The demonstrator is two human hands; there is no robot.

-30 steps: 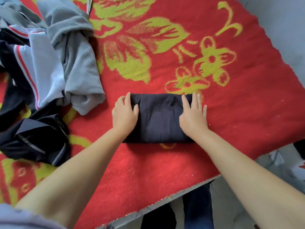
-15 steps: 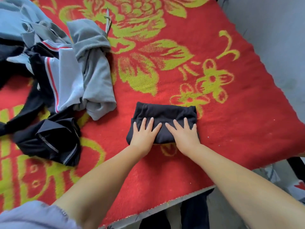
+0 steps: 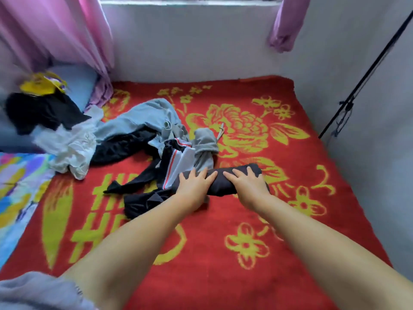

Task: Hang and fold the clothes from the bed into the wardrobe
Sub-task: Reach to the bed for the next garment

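Clothes are the matter, and one of them, a dark navy cloth bundle folded into a thick short roll (image 3: 232, 179), lies on the bed under both hands. Left hand (image 3: 194, 185) rests flat on the bundle's left end with its fingers straight and spread, pointing to about 1 o'clock; it presses rather than grips. Right hand (image 3: 248, 183) lies flat on the right half in the same way, fingers straight and pointing to about 11 o'clock, holding nothing.

At 9 o'clock from the left hand, touching the bundle's end, sits a white and dark jacket with a red stripe (image 3: 176, 163), and at 12 o'clock a crumpled grey garment (image 3: 204, 148). Farther out toward 10 o'clock lie a pale blue garment (image 3: 143, 118), a black garment (image 3: 121, 147) and a rumpled white garment (image 3: 71, 148), all loose. Everything rests on the red blanket with yellow flowers (image 3: 223, 253) that covers the bed.

As I judge it, the task is at an early stage: one item looks folded and is being pressed flat, the heap is unfolded, nothing is hung, and no wardrobe is in view.

Large yellow characters are woven into the blanket at about 7 o'clock from the left hand, partly hidden by the forearm and too broken to read; no brand or label can be made out
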